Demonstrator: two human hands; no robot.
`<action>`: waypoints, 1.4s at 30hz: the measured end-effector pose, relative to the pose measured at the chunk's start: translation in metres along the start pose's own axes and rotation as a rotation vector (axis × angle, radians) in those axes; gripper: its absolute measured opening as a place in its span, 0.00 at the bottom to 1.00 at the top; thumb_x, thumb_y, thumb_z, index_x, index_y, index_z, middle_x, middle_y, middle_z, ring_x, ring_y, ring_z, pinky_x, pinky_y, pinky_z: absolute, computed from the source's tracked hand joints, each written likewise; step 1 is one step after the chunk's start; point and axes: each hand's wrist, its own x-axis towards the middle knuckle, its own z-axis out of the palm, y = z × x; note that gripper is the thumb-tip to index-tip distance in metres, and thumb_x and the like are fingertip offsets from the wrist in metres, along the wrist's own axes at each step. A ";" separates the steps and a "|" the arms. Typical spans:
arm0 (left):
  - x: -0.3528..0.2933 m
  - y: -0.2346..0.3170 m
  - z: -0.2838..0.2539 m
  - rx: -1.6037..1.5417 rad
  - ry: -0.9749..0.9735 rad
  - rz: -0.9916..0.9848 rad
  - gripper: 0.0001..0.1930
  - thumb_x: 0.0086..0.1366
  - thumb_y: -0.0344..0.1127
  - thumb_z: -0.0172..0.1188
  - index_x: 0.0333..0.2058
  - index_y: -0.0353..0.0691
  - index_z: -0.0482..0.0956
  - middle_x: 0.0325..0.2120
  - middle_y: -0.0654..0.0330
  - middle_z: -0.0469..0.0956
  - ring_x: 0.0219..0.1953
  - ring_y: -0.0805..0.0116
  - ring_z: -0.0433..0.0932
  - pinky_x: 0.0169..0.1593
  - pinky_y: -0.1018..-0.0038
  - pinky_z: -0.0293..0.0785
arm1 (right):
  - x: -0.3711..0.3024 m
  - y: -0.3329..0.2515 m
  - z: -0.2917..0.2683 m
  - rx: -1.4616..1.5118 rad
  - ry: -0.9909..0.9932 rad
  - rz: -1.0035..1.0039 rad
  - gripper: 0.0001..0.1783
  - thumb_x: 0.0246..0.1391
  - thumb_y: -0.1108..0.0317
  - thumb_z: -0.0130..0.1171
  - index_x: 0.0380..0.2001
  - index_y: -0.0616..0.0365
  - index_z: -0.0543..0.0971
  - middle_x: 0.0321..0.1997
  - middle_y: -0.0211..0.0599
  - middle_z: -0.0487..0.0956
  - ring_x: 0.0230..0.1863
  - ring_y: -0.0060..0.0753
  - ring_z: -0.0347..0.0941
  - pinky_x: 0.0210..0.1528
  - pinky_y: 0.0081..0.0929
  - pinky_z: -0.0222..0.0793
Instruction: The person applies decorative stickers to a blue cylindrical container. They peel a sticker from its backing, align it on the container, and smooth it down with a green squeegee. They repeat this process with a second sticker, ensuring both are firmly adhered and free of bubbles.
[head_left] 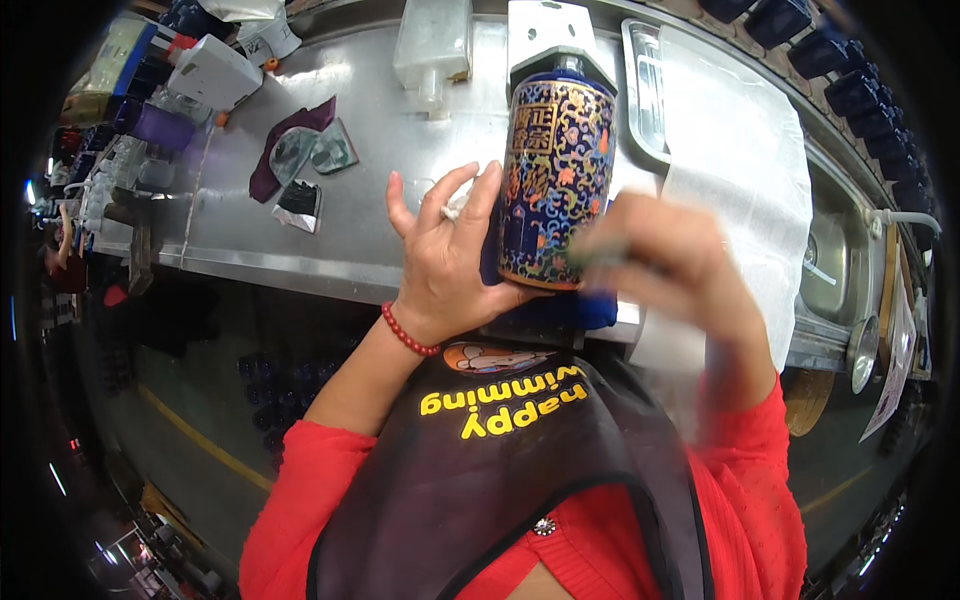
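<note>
A dark blue bottle [560, 180] with colourful floral patterns and gold lettering lies on its side, its neck pointing away from me. My left hand [445, 245] holds it by the left side, the thumb along its base. A small white wad [455, 208] is caught between two fingers of that hand. Over the bottle's lower right side is my right hand [670, 250], smeared by motion. Its fingers curl round something small and greenish that I cannot make out. Dark blue cloth [570, 312] shows beneath the bottle's base, and a white angled holder [550, 30] meets its neck.
Purple and grey-green cloths [300, 150] lie on the metal bench [390, 140] at left. A clear plastic container [432, 50] and a metal tray [645, 95] stand at the back. To the right are a white sheet [735, 170] and a sink [830, 250].
</note>
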 end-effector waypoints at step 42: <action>-0.004 -0.017 -0.001 -0.587 -0.246 -0.071 0.57 0.59 0.65 0.65 0.75 0.35 0.47 0.61 0.44 0.69 0.69 0.46 0.56 0.72 0.49 0.42 | -0.074 0.005 0.053 -0.200 0.180 -0.161 0.25 0.32 0.80 0.71 0.40 0.58 0.85 0.34 0.34 0.76 0.32 0.38 0.70 0.35 0.35 0.65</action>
